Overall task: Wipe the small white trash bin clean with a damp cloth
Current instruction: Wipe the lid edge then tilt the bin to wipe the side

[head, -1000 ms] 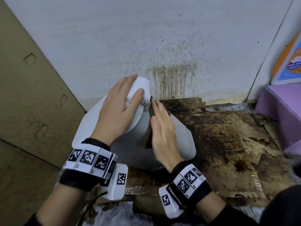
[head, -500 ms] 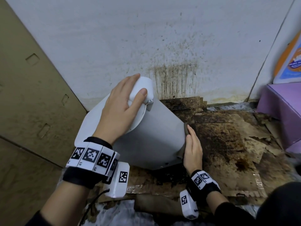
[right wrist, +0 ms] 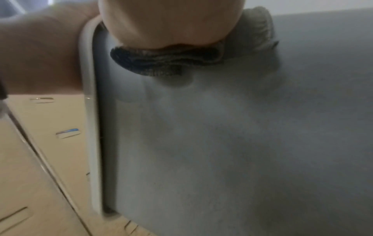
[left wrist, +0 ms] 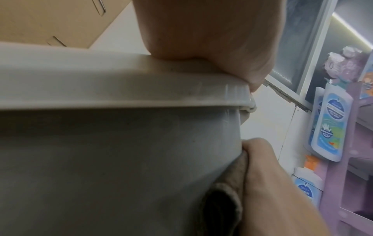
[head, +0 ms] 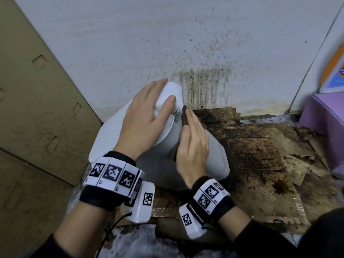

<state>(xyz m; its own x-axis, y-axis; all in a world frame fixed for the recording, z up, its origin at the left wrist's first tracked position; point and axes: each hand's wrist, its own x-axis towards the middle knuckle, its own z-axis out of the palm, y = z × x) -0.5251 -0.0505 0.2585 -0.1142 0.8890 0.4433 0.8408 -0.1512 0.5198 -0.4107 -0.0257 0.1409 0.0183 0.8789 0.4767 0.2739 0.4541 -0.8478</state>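
The small white trash bin (head: 217,161) leans tilted toward the wall, its lid end up. My left hand (head: 145,118) grips the lid's raised top, fingers over it and thumb on the near side. My right hand (head: 193,146) lies flat with straight fingers and presses a dark grey cloth (head: 184,116) against the bin's side just below the lid. In the left wrist view the cloth (left wrist: 222,199) bunches under the right hand (left wrist: 272,191) against the grey bin wall (left wrist: 101,159). The right wrist view shows the cloth's folded edge (right wrist: 165,60) on the bin wall (right wrist: 242,143).
Stained, torn cardboard (head: 260,155) covers the floor to the right of the bin. A white wall with brown drip marks (head: 201,81) stands right behind it. A tall cardboard box (head: 37,108) closes the left side, a purple shelf (head: 325,112) with bottles (left wrist: 331,127) the right.
My right hand with the cloth slid down to the bin's lower right edge, then came back up beside the lid. The left hand kept its hold on the lid.
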